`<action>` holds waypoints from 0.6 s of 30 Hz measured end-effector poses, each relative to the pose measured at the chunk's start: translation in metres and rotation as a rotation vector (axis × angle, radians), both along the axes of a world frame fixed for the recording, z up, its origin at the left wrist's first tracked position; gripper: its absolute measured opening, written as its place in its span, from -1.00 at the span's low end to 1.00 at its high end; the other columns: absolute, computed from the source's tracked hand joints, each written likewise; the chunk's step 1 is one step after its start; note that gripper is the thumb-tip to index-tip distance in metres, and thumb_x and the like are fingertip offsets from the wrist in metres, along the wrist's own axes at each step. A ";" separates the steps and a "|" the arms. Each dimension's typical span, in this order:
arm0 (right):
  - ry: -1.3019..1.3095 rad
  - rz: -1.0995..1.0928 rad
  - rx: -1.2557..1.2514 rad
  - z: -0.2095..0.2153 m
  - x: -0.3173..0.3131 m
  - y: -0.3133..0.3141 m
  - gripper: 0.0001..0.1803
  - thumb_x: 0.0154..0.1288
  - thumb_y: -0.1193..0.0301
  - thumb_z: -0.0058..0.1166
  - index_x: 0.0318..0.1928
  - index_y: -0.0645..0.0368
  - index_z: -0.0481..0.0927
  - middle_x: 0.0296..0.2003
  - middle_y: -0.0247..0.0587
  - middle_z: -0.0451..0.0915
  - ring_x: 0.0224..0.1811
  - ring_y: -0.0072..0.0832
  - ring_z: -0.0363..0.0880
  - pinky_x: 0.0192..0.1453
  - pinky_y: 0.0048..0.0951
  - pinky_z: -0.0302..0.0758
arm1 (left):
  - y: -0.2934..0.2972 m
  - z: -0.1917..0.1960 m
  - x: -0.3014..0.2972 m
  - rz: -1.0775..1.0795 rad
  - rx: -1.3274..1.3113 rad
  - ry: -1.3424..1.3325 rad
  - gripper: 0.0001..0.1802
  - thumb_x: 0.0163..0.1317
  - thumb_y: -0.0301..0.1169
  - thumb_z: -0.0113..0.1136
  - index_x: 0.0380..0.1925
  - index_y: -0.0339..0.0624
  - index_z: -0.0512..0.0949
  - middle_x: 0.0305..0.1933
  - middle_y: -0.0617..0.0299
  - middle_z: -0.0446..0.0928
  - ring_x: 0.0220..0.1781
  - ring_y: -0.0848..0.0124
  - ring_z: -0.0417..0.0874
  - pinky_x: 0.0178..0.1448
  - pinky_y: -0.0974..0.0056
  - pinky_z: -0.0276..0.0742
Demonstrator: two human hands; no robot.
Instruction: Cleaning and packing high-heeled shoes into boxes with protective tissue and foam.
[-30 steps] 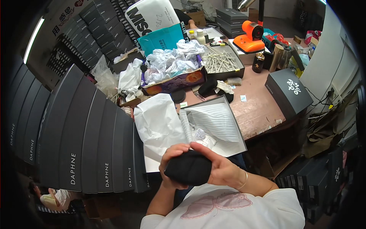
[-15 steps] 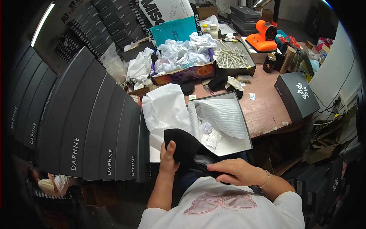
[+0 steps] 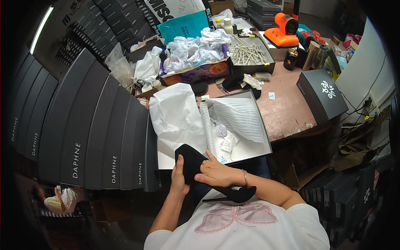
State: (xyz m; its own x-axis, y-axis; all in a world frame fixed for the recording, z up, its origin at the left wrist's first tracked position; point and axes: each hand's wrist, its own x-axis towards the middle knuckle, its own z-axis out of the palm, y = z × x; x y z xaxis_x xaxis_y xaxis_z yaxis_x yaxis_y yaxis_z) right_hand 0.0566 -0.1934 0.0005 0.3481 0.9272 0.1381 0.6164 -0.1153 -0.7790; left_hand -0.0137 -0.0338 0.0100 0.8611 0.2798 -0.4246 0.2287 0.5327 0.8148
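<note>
A black high-heeled shoe (image 3: 190, 157) is held over my lap, its toe up and to the left and its heel toward my lower right. My left hand (image 3: 179, 180) grips it round the toe, thumb along the outer side. Across the shoe's opening lies my right hand (image 3: 217, 172), with bent fingers at the upper and some fingertips hidden; it grips the shoe there. Just beyond is an open shoe box (image 3: 264, 146) lined with white tissue paper (image 3: 177, 111) and ribbed white foam (image 3: 241, 114). A paper ball (image 3: 221, 130) and small white packets (image 3: 227, 142) lie inside.
Tall stacks of dark grey shoe boxes (image 3: 98, 137) stand close on my left. On the table are a carton of crumpled paper (image 3: 196, 73), a tray of pale sticks (image 3: 254, 54), an orange device (image 3: 284, 31) and a closed grey box (image 3: 321, 96) at the right.
My right hand has moved left and up onto the shoe's opening. The shoe has turned, so its heel now shows below my right wrist. The whole view has shifted slightly.
</note>
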 end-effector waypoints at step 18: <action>-0.130 -0.389 0.381 -0.009 -0.025 0.002 -0.20 0.40 -0.23 -0.39 -0.60 0.32 0.38 -0.58 -0.08 0.24 -0.43 -0.14 0.31 0.47 0.28 -0.22 | -0.021 -0.005 0.006 0.034 0.040 -0.296 -0.35 0.32 0.06 0.05 0.16 -0.28 0.42 0.11 0.11 0.54 0.11 0.27 0.59 0.25 0.19 0.48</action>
State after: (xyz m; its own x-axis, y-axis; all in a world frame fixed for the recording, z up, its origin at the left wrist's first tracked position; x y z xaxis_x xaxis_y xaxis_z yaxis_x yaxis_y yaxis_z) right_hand 0.0315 -0.1916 -0.0083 0.6123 0.6099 0.5031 0.6783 -0.0783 -0.7306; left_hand -0.0074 -0.0552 0.0050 0.9356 0.3219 -0.1447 -0.0393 0.5025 0.8637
